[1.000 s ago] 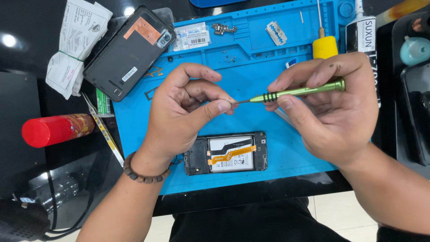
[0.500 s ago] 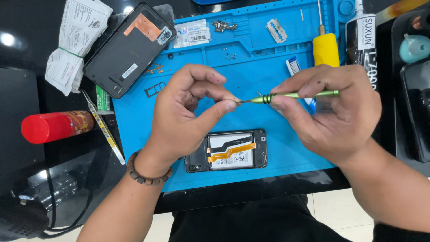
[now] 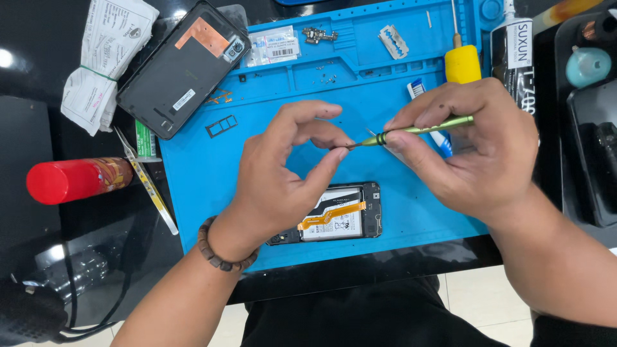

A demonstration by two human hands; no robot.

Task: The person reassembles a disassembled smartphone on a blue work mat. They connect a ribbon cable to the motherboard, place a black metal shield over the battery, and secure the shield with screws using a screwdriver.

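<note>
Green precision screwdriver (image 3: 424, 130): slim metal shaft, lying nearly level in my right hand (image 3: 475, 151), tip toward nine o'clock, pinched at its point by my left hand (image 3: 283, 180). Opened phone (image 3: 334, 215): back off, orange flex cable exposed, lying flat at six o'clock beneath them.

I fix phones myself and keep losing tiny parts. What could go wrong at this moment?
The left hand pinches at the tip of the green screwdriver in the right hand, above the blue mat. Anything tiny there could drop, perhaps into the opened phone. Loose screws could scatter.
</note>
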